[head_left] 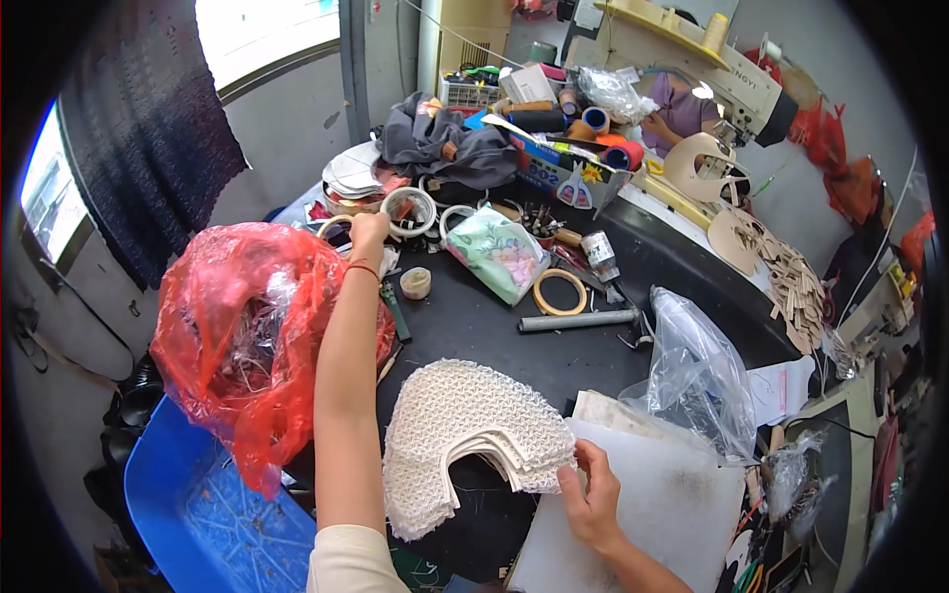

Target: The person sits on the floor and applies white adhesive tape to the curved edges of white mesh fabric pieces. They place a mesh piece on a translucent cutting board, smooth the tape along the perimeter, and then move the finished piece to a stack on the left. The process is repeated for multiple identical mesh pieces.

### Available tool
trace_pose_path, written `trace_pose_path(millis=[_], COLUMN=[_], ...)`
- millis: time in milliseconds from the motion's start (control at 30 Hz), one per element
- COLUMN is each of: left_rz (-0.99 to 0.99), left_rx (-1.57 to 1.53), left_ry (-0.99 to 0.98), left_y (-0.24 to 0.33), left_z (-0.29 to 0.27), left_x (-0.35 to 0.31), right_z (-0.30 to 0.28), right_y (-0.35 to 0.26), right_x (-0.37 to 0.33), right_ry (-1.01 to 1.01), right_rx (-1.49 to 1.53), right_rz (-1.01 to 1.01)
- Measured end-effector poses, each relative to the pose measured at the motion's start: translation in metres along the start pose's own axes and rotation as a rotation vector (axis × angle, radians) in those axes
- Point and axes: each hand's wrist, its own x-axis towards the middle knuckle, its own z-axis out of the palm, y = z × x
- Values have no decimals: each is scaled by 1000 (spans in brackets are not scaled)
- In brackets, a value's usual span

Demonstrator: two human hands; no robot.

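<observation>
My left hand (369,230) reaches far across the black worktable (494,326) and pinches a roll of white tape (408,211) at its near rim. My right hand (591,494) rests at the near edge, fingers gripping the right end of a stack of cream, horseshoe-shaped perforated pieces (465,435). That stack lies flat in the middle of the table. A grey-white board (652,514) sits under my right wrist.
A red plastic bag (242,336) bulges at the left above a blue bin (198,504). A clear bag (697,376), a metal hammer (583,319), a tan tape ring (560,292), a floral pouch (497,252), tool clutter and a sewing machine (712,69) surround the work.
</observation>
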Motion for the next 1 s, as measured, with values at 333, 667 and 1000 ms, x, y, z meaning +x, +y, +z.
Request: trace_pose_path(millis=[333,667,1000], left_rz=[-13,473,1250], left_rx=[-901,219,162], left_ry=[-476,53,-525], left_y=[57,73,49], left_z=[-4,-7,-92], left_x=[-81,-121,-454], right_z=[-4,-2,-46], right_y=[5,0,-31], right_x=[-2,1,-19], right_ry=[8,-25,41], right_rx=[-8,87,211], right_rz=[-1,20,-489])
